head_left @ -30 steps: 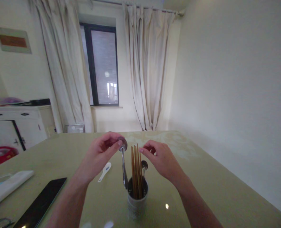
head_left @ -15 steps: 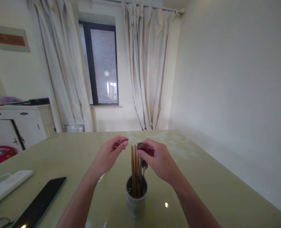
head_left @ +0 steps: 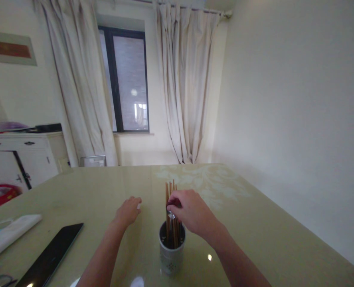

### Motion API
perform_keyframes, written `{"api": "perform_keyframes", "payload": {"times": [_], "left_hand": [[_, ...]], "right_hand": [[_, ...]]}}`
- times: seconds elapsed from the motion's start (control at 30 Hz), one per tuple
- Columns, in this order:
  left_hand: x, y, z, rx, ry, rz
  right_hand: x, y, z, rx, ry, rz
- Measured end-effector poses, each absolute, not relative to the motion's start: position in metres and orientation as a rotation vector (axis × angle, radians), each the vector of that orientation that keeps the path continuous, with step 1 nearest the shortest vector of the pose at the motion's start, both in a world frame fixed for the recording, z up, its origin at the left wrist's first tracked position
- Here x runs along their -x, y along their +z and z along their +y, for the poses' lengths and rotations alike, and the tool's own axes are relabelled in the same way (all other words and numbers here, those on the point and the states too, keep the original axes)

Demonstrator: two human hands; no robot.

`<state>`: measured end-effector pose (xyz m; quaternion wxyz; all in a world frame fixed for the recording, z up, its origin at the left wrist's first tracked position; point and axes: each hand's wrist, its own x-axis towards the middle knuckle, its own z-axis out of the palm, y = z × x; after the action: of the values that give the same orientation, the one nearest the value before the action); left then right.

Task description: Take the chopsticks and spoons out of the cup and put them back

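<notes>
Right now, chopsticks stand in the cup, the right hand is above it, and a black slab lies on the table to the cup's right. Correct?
Not quite: the head view shows the black slab lying left of the cup, not right. The chopsticks do stand in it, and the right hand is above it.

This is a room in a home, with the look of a dining room. Long pale curtains (head_left: 188, 87) flank a dark-framed window (head_left: 131, 79), and a white household cabinet (head_left: 39, 157) stands by the wall with a red tub (head_left: 12, 192) near it. Wooden chopsticks (head_left: 167, 191) stand in a patterned cup (head_left: 172, 259) on the glossy, greenish worktop (head_left: 239, 235).
</notes>
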<state>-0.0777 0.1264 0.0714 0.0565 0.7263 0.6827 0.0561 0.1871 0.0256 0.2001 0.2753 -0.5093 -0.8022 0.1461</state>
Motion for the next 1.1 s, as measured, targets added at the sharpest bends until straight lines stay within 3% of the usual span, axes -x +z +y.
{"api": "perform_keyframes", "payload": {"times": [0.47,0.63,0.73,0.83,1.1], "left_hand": [[0.086,0.076,0.133,-1.968,0.463,2.036],[0.078,0.131,0.117,-1.996,0.729,1.761],[0.06,0.184,0.084,-2.008,1.166,1.347],[0.031,0.222,0.045,-2.024,1.364,1.128],[-0.017,0.238,0.003,-2.054,1.527,1.061]], "right_hand": [[-0.188,0.212,0.019,1.361,0.298,-2.089],[-0.194,0.222,0.017,1.223,0.288,-1.917],[-0.193,0.223,0.014,1.112,0.394,-1.805],[-0.188,0.221,0.01,1.014,0.501,-1.741],[-0.196,0.223,0.005,0.984,0.47,-1.762]]}}
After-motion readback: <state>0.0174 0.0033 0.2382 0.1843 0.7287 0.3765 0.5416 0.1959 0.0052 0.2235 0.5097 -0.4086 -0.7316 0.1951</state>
